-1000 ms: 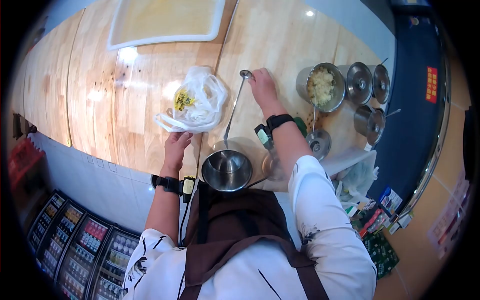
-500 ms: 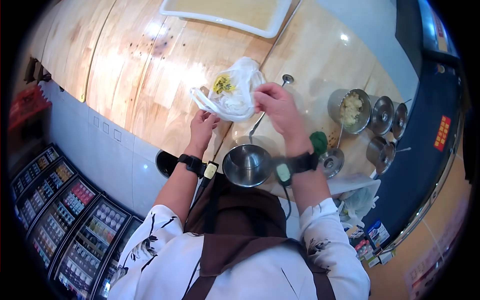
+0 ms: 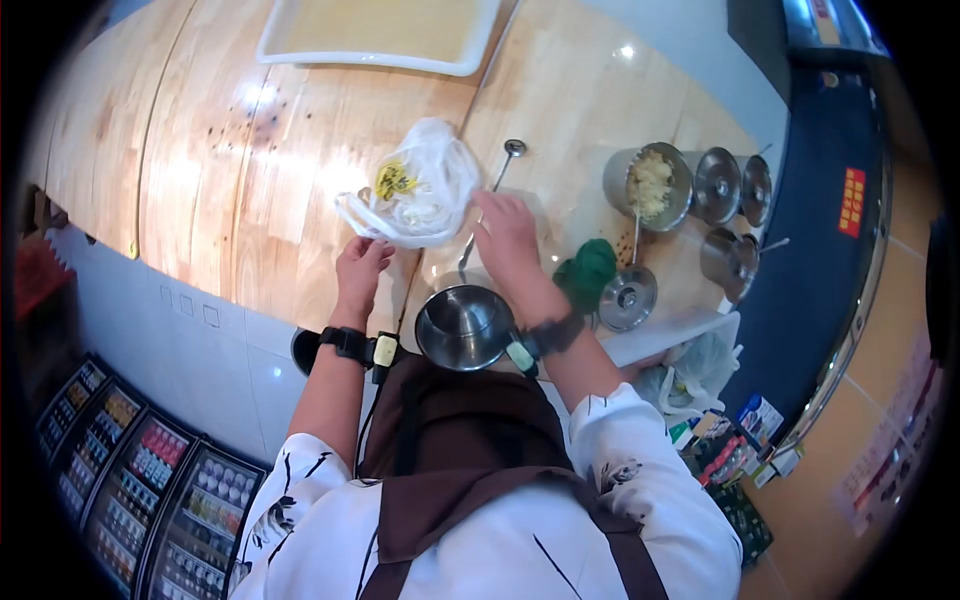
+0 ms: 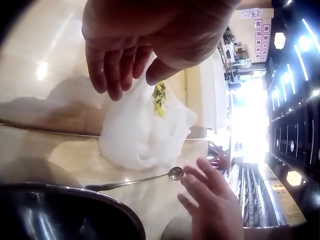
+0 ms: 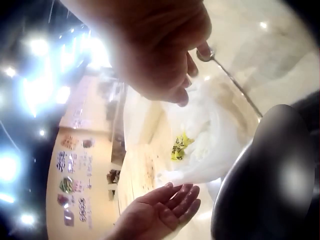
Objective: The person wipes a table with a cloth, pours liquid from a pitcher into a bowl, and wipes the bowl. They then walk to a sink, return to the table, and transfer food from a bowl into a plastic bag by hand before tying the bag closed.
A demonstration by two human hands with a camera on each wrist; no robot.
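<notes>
A white plastic bag [image 3: 445, 180] with a yellow, dark-printed patch [image 3: 395, 180] lies crumpled on the wooden table. My left hand [image 3: 358, 272] is at its near left edge, by the looped handles, with relaxed fingers, as the right wrist view also shows. On the bag's other side is my right hand [image 3: 508, 238], its fingers loosely extended near the bag's edge and spread apart in the left wrist view. Beside the bag lies a long-handled small ladle [image 3: 514, 148], its handle partly behind the right hand. Close to my body stands a steel pot [image 3: 465, 330].
To the right, a steel pot [image 3: 678, 212] holds pale chopped food, with lidded steel pots [image 3: 716, 185] beyond it. A loose lid [image 3: 628, 298] and a dark green object [image 3: 586, 272] lie nearer. A white-rimmed tray [image 3: 370, 58] is at the back.
My right hand has left the ladle's bowl, come to the bag's right edge, then drawn slightly back toward me with its fingers straighter. The left hand stays by the bag. The head view has shifted.
</notes>
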